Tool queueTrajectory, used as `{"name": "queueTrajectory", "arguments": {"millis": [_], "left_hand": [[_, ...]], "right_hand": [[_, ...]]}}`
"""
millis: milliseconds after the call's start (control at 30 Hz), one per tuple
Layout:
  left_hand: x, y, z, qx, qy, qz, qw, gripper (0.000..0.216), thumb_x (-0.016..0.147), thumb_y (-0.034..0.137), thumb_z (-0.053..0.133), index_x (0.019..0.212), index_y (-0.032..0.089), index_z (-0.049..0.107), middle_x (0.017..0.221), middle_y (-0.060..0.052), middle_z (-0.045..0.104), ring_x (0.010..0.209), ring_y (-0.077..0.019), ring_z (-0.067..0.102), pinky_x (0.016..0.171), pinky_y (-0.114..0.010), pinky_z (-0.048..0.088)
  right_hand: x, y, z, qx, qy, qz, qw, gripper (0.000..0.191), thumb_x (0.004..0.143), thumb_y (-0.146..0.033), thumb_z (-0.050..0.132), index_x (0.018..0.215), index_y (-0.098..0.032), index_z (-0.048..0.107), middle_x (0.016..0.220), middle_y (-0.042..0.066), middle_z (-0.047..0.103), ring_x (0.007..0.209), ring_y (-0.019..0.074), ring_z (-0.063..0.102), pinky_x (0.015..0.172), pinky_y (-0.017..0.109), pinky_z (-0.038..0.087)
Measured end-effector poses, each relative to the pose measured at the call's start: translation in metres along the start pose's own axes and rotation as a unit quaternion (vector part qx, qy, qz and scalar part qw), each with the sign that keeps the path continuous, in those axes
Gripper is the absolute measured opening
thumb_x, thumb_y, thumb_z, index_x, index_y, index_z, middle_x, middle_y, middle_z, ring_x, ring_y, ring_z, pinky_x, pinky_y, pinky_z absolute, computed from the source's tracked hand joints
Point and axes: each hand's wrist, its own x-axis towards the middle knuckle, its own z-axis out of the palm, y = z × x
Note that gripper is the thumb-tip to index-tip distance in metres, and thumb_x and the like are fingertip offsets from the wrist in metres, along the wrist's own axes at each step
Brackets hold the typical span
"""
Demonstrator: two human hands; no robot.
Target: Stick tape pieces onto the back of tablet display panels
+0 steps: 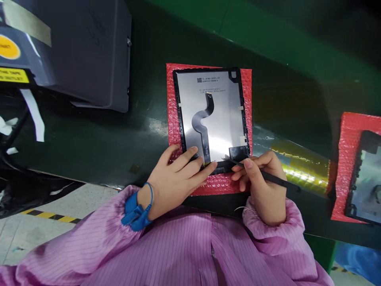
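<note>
A tablet screen panel (222, 119) lies with its silver back up on a red bubble-wrap sheet (247, 87). A dark flex cable (199, 121) snakes down its middle. My left hand (181, 172) rests with fingers spread on the panel's lower left part, near the cable's lower end. A blue wrist strap (138, 210) circles that wrist. In my right hand (264, 178) are black tweezers (275, 178), gripped between thumb and fingers. Their tips reach the panel's lower edge, beside a dark square patch (239, 154). Whether the tips pinch anything is too small to tell.
A dark grey tape dispenser (86, 51) stands at upper left, a white strip (34, 115) hanging from it. Clear and yellow film (306, 171) lies right of the panel. Farther right, another panel (367, 178) sits on red bubble wrap (347, 159). The dark green table's front edge runs close to my body.
</note>
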Motion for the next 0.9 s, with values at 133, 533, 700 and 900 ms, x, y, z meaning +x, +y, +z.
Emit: {"name": "queueTrajectory", "arguments": {"millis": [133,533,700,900], "left_hand": [[-0.008,-0.008,-0.009,-0.192,-0.007,-0.040,0.981,0.039,0.107,0.031,0.055,0.146,0.028,0.060,0.125,-0.008,0.073,0.137,-0.0268,0.059,0.121,-0.051,0.043],[-0.044,-0.063,-0.059,-0.507,0.422,-0.353,0.664,0.026,0.091,0.047,0.078,0.080,0.024,0.074,0.058,0.005,0.057,0.069,-0.0137,0.067,0.068,-0.025,0.058],[-0.015,0.004,-0.042,-0.558,0.087,-0.235,0.791,0.028,0.101,0.032,0.066,0.128,0.025,0.069,0.114,-0.009,0.075,0.085,-0.0159,0.071,0.077,-0.029,0.061],[0.002,0.025,-0.027,-0.641,-0.038,-0.194,0.742,0.035,0.104,0.035,0.058,0.139,0.028,0.064,0.126,-0.011,0.070,0.087,-0.0148,0.070,0.080,-0.031,0.061]], "right_hand": [[-0.002,0.001,0.000,-0.001,-0.023,-0.006,1.000,0.028,0.093,-0.036,0.077,0.081,-0.022,0.056,0.074,0.001,0.078,0.041,0.0091,0.061,0.038,0.019,0.048],[-0.004,-0.001,0.004,0.043,-0.036,-0.060,0.997,0.025,0.104,-0.046,0.060,0.106,-0.023,0.068,0.080,0.004,0.079,0.056,0.0149,0.071,0.040,0.022,0.048],[0.009,-0.040,0.017,-0.038,-0.127,-0.126,0.983,0.016,0.093,-0.035,0.078,0.095,-0.025,0.066,0.107,0.006,0.082,0.082,0.0178,0.078,0.064,0.028,0.061],[0.041,-0.075,0.035,-0.061,-0.272,-0.046,0.959,0.042,0.082,-0.040,0.087,0.071,-0.023,0.051,0.080,0.001,0.081,0.075,0.0198,0.079,0.063,0.028,0.060]]}}
